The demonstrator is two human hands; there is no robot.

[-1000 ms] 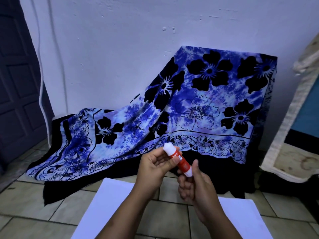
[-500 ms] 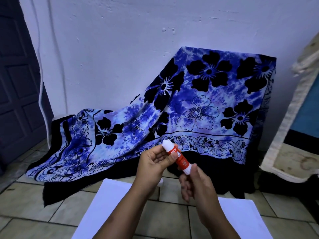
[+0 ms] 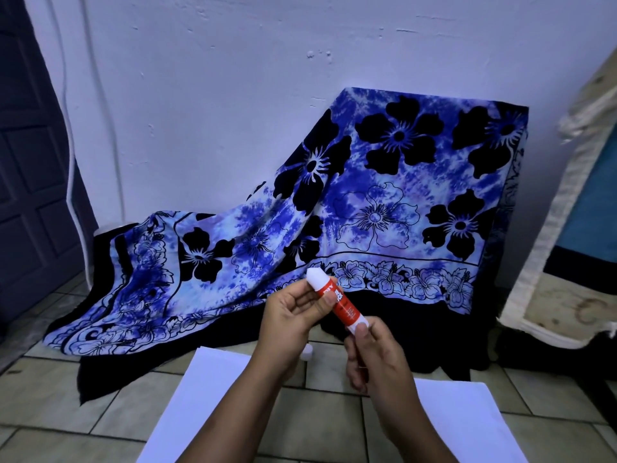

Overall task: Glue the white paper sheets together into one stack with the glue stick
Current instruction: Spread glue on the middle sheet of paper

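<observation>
We are holding one glue stick (image 3: 344, 307) up, left grip (image 3: 290, 319) pinching its upper half, right grip (image 3: 377, 359) pinching its base, two white paper sheets (image 3: 207, 396) lying on the floor (image 3: 317, 422).

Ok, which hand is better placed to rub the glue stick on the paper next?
Probably left: the left hand grips the glue stick round its barrel, while the right hand only pinches the base end. A white paper sheet lies under that arm.

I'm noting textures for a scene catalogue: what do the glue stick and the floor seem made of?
Glue stick: likely plastic, a smooth red tube with white ends and printed lettering. Floor: probably ceramic tile, pale squares divided by dark grout lines; the finish looks dull in this light.
</observation>
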